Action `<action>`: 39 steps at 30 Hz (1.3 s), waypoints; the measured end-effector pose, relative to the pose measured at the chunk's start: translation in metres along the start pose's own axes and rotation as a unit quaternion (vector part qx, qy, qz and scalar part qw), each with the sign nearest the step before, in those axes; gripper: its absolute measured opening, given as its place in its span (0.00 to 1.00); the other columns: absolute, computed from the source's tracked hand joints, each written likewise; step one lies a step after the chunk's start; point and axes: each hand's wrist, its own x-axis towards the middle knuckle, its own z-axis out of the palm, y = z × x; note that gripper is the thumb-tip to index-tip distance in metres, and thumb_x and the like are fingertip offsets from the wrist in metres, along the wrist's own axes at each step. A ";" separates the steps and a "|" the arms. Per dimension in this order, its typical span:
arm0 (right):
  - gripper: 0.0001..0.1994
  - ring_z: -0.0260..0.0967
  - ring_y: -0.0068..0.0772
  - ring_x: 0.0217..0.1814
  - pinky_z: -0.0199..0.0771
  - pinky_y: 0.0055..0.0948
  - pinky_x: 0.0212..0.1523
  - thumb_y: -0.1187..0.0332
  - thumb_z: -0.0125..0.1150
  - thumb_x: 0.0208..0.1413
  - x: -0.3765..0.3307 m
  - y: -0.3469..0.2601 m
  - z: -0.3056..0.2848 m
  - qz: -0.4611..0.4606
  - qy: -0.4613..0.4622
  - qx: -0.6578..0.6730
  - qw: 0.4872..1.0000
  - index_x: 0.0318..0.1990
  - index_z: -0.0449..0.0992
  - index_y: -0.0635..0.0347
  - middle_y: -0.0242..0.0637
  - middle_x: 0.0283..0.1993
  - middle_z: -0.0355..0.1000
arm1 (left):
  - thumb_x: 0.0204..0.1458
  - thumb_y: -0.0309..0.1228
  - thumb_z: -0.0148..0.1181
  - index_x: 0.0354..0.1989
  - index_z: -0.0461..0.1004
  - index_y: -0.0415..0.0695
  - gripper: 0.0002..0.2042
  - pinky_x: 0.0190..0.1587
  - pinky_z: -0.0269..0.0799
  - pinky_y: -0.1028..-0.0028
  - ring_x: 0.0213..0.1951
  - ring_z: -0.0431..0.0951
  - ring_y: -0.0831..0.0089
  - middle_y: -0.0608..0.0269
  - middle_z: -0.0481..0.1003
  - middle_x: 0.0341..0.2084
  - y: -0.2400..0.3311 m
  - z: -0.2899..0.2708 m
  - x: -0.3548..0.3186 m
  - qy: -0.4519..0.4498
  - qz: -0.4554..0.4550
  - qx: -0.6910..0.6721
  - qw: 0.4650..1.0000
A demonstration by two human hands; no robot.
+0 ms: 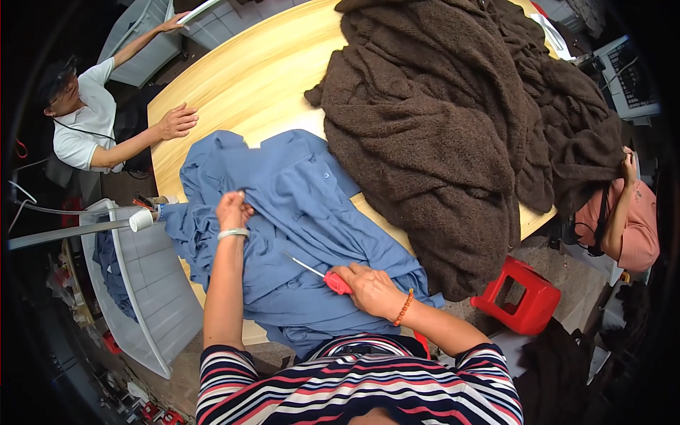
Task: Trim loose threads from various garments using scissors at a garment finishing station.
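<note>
Your left hand [232,209], left of centre in the frame, pinches a fold of the blue shirt [297,234] with fingers pressed together. Your right hand [368,289], lower centre, has its fingers curled around the red-handled scissors [329,278], whose blades point up-left over the cloth. The shirt lies spread across the centre, on the wooden table [262,78], touching the brown fleece heap [453,120] at upper right.

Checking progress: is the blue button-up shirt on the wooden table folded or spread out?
Spread out, rumpled: the blue button-up shirt sprawls unfolded across the wooden table, with the left hand pinching its cloth.
</note>
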 end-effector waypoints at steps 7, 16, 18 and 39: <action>0.24 0.72 0.56 0.42 0.75 0.46 0.40 0.75 0.60 0.49 0.009 0.007 -0.019 0.016 0.089 -0.001 0.996 0.56 0.68 0.51 0.46 0.45 0.69 | 0.57 0.29 0.60 0.39 0.72 0.43 0.05 0.24 0.77 0.72 0.25 0.74 0.75 0.65 0.73 0.26 -0.008 0.008 -0.005 0.082 -0.032 -0.004 0.996; 0.19 0.73 0.58 0.41 0.74 0.46 0.41 0.64 0.62 0.55 0.008 0.035 -0.058 0.108 0.180 -0.019 0.978 0.54 0.71 0.55 0.51 0.41 0.73 | 0.46 0.38 0.67 0.60 0.68 0.48 0.30 0.60 0.60 0.55 0.60 0.65 0.51 0.53 0.68 0.58 0.044 0.139 -0.094 -0.239 0.481 0.439 0.720; 0.18 0.74 0.58 0.36 0.75 0.48 0.39 0.60 0.62 0.55 -0.003 0.040 -0.065 0.114 0.145 -0.023 0.983 0.52 0.73 0.55 0.54 0.32 0.75 | 0.47 0.40 0.67 0.63 0.66 0.50 0.32 0.65 0.51 0.47 0.68 0.53 0.52 0.57 0.61 0.65 0.019 0.133 -0.108 -0.283 0.387 0.533 0.697; 0.17 0.75 0.58 0.36 0.75 0.50 0.40 0.56 0.59 0.57 -0.003 0.037 -0.083 0.158 -0.043 -0.113 0.980 0.37 0.75 0.64 0.57 0.28 0.75 | 0.49 0.33 0.64 0.62 0.68 0.55 0.28 0.65 0.47 0.37 0.72 0.42 0.48 0.63 0.51 0.71 -0.011 0.105 -0.104 -0.322 0.367 0.490 0.722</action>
